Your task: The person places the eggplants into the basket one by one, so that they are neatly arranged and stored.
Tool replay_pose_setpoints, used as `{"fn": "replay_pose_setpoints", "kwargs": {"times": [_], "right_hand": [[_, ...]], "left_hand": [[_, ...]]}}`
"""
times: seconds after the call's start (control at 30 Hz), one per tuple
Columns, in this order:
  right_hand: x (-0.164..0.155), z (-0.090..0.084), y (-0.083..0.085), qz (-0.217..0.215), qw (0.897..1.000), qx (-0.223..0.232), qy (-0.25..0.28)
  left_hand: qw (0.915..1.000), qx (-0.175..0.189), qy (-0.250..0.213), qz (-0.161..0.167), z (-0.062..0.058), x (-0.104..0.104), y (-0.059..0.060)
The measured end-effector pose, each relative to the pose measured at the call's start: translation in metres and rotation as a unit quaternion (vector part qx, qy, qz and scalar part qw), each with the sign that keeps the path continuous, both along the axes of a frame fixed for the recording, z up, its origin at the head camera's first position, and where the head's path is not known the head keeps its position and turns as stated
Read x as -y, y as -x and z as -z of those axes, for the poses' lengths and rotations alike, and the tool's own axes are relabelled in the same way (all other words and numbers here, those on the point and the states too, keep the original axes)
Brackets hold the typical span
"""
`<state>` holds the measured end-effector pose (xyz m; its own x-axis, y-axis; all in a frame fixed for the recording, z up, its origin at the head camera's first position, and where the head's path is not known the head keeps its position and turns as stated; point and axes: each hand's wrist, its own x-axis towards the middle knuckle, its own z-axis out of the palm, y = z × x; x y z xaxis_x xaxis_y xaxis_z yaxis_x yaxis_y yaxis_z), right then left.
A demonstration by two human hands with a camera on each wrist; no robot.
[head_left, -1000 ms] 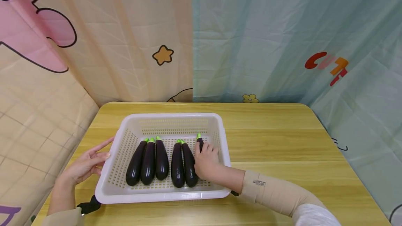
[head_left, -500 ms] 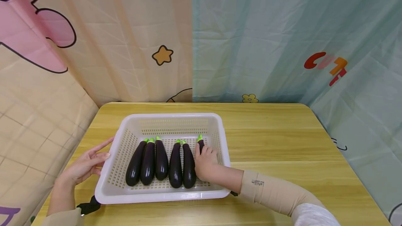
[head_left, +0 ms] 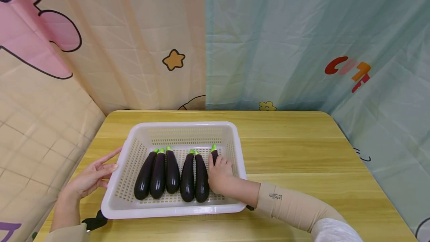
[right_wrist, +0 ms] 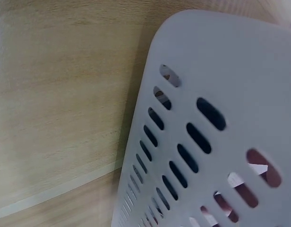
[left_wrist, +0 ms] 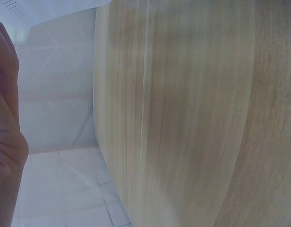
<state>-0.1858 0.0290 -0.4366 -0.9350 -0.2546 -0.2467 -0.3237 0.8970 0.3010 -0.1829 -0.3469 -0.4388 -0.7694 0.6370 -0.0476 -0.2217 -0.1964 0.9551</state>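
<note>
Surface: a wooden tabletop [head_left: 302, 152] is carrying the items; cartoon-printed curtains, peach to the left and pale blue to the right, are hanging behind it.

Left hand [head_left: 90, 176]: lying open on the tabletop, fingers straight and apart, fingertips just beside the basket's left wall.

White perforated basket [head_left: 183, 127]: sitting at the tabletop's centre, holding six eggplants side by side, long axes running near-to-far, green stems pointing away from the person.

Sixth eggplant [head_left: 214, 154]: lying rightmost in the basket, mostly covered.

Right hand [head_left: 220, 174]: reaching inside the basket, fingers curling over this eggplant, gripping it.
</note>
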Motion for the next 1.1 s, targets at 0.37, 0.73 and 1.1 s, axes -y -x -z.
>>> {"fn": "replay_pose_setpoints", "kwargs": {"times": [0.37, 0.73, 1.1], "right_hand": [[-0.014, -0.016, 0.002, -0.042, 0.993, -0.077, 0.085], [-0.071, -0.081, 0.019, -0.082, 0.958, -0.126, 0.243], [-0.162, -0.147, 0.053, -0.059, 0.934, -0.175, 0.307]], "left_hand": [[1.0, -0.005, 0.006, -0.005, -0.001, -0.001, 0.001], [0.9966, -0.031, 0.072, -0.025, -0.009, -0.002, 0.002], [0.8883, -0.148, 0.423, -0.102, -0.061, -0.015, -0.001]]}}
